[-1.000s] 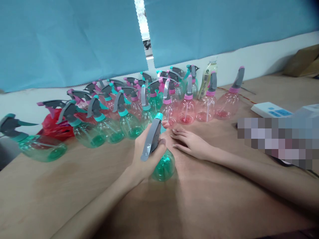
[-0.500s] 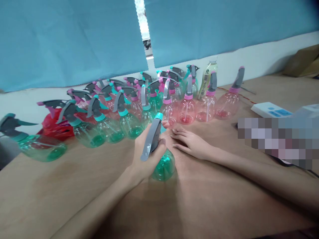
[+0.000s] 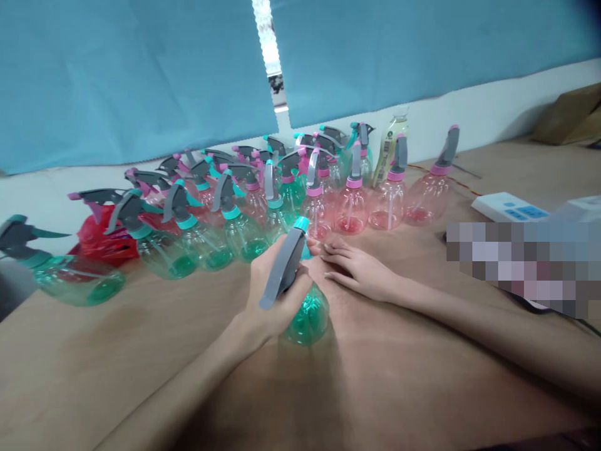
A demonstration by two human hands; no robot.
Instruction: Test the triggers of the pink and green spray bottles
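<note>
My left hand (image 3: pixel 275 291) is wrapped round the neck of a green spray bottle (image 3: pixel 307 316) with a grey head and a turquoise nozzle, near the middle of the table. The nozzle points away from me, and the fingertips are partly hidden behind the head. Just right of this bottle, my right hand (image 3: pixel 359 270) lies palm down on the table, its fingers stretched toward the bottle and slightly apart, holding nothing. Behind both hands stand several green spray bottles (image 3: pixel 206 247) on the left and several pink ones (image 3: pixel 351 210) on the right.
A red plastic bag (image 3: pixel 106 235) lies behind the green bottles. At the back stands a labelled clear bottle (image 3: pixel 390 150). On the right are a white device with blue buttons (image 3: pixel 509 208), thin wires, a blurred-out patch and a cardboard box (image 3: pixel 566 119). Blue sheeting (image 3: pixel 399 56) covers the wall.
The held bottle's grey head has tipped slightly toward me and to the left, with my left hand shifting slightly left. My right hand has hardly moved.
</note>
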